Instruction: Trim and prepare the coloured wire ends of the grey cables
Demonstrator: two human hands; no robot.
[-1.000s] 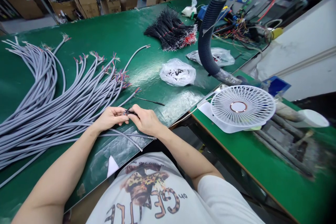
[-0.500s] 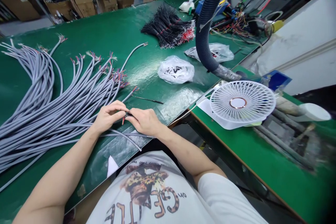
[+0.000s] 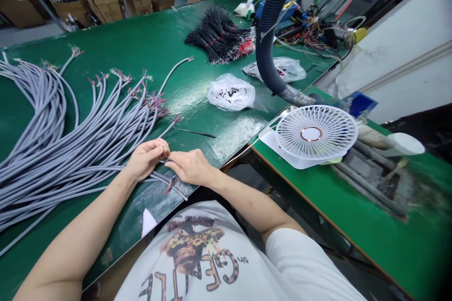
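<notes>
My left hand is closed, thumb and fingertips pressed together over the near edge of the cable pile; what they pinch is too small to make out. Close against it, my right hand pinches a grey cable, a short bit of which shows between the two hands. Red and blue wire ends stick out just below my right fingers. Many grey cables with stripped, coloured ends lie to the left and under my left hand. A thin dark-handled tool rests on the green table beyond my hands.
Two clear plastic bags and a bundle of black wires lie farther back on the green table. A ribbed hose hangs down at centre right. A white fan stands on the lower side bench.
My hands have drawn slightly apart, and a bit of grey cable now shows between them. The coloured wire ends have shifted from between the hands to below my right fingers. The view has turned slightly.
</notes>
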